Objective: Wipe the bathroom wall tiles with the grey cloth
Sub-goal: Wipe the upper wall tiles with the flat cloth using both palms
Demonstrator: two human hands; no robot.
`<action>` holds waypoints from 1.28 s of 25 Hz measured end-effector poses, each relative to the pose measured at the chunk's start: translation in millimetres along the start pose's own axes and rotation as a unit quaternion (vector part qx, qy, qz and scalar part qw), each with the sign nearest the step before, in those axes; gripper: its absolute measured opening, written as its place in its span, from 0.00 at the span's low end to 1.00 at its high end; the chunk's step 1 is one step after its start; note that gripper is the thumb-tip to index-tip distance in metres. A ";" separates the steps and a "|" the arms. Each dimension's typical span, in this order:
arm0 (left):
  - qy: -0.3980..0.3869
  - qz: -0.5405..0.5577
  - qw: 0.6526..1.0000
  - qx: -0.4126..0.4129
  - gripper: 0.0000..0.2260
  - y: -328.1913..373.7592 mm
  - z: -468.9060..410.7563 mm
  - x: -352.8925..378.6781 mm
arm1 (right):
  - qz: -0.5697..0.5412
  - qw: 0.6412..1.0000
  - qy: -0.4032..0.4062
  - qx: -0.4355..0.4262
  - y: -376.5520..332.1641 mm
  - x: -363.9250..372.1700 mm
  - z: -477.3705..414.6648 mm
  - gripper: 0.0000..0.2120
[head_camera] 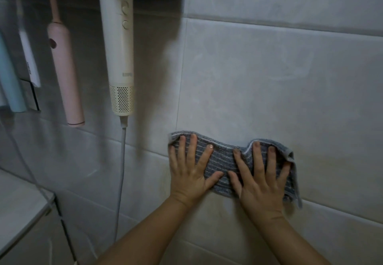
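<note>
place: home bathroom | evidence: pale wall tiles [269, 74]; hanging pink electric toothbrush [64, 74]; white hair dryer [119, 53]

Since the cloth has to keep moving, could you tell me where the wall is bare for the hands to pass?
Bare tile lies above and right of the grey cloth. Left is crowded: the hair dryer, its cord and the pink toothbrush hang there.

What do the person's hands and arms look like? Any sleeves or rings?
Both arms are bare as far as the picture shows: no sleeves, gloves, watch or bracelets. The left hand and right hand have no rings that I can see. The nails are short and look unpainted, though the light is dim.
</note>
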State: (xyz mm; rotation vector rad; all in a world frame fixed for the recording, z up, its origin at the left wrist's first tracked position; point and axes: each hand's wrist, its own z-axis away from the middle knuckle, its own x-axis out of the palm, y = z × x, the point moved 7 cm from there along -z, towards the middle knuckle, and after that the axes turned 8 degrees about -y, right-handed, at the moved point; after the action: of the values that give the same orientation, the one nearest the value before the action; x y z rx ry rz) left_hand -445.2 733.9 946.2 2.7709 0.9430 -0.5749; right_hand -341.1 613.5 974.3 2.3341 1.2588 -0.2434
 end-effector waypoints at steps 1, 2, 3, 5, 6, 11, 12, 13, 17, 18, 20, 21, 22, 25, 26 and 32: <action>0.000 0.002 1.000 0.006 0.31 7.4 -1.2 -0.1 | 0.001 1.000 -0.001 0.006 6.3 -1.5 3.4 0.27; 0.002 0.005 1.000 0.016 0.31 12.7 -4.8 -2.0 | 0.003 1.000 -0.002 0.014 11.2 -3.5 3.8 0.26; 0.006 0.009 0.999 0.032 0.31 15.8 -11.5 -5.6 | 0.003 1.000 -0.001 0.023 15.0 -5.7 0.3 0.26; 0.020 0.018 0.998 0.064 0.31 15.2 -37.5 -17.8 | 0.001 0.999 0.009 0.050 20.9 -12.7 -20.1 0.26; 0.029 0.019 0.997 0.073 0.31 10.9 -55.9 -26.4 | -0.001 0.998 0.017 0.067 23.1 -17.2 -36.5 0.26; 0.053 0.002 0.996 0.075 0.29 -18.4 -110.1 -51.5 | -0.016 0.992 0.030 0.119 12.9 -29.1 -94.2 0.26; 0.048 0.005 0.997 0.063 0.29 -20.9 -104.8 -48.8 | -0.015 0.994 0.028 0.103 7.5 -26.8 -91.8 0.26; 0.039 0.011 0.998 0.048 0.29 -21.4 -94.5 -44.0 | -0.015 0.996 0.025 0.079 2.2 -23.2 -84.3 0.26; -0.006 0.003 0.999 0.053 0.30 7.7 -41.9 -16.8 | -0.003 1.000 -0.002 0.010 11.4 -8.1 -27.6 0.26; -0.012 0.002 0.998 0.060 0.30 19.4 -33.7 -11.6 | -0.001 1.000 -0.006 0.011 20.8 -7.3 -13.2 0.26; -0.010 0.002 0.997 0.072 0.31 51.4 -26.1 -5.2 | 0.008 1.000 -0.004 0.028 48.3 -10.1 9.8 0.25; -0.003 0.002 0.997 0.077 0.31 69.1 -27.9 -4.6 | 0.012 0.999 -0.002 0.039 64.5 -13.6 15.4 0.25; 0.006 0.003 0.997 0.083 0.31 86.7 -33.9 -6.1 | 0.015 0.999 0.001 0.050 81.3 -18.2 16.6 0.25; 0.037 0.016 0.995 0.096 0.31 122.9 -73.1 -22.3 | 0.015 0.997 0.015 0.078 124.6 -39.0 -4.0 0.26; 0.048 0.017 0.994 0.093 0.31 128.5 -89.5 -29.3 | 0.013 0.996 0.020 0.090 134.9 -45.3 -15.7 0.26; 0.063 0.011 0.997 0.040 0.30 147.6 -103.0 -30.9 | 0.019 0.997 0.013 0.078 146.8 -53.5 -30.5 0.25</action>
State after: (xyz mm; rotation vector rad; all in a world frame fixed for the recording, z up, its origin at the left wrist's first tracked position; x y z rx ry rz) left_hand -345.6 628.0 1056.6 2.9151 0.9316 -0.4470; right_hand -252.3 520.3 1068.0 2.4982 1.2479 -0.3089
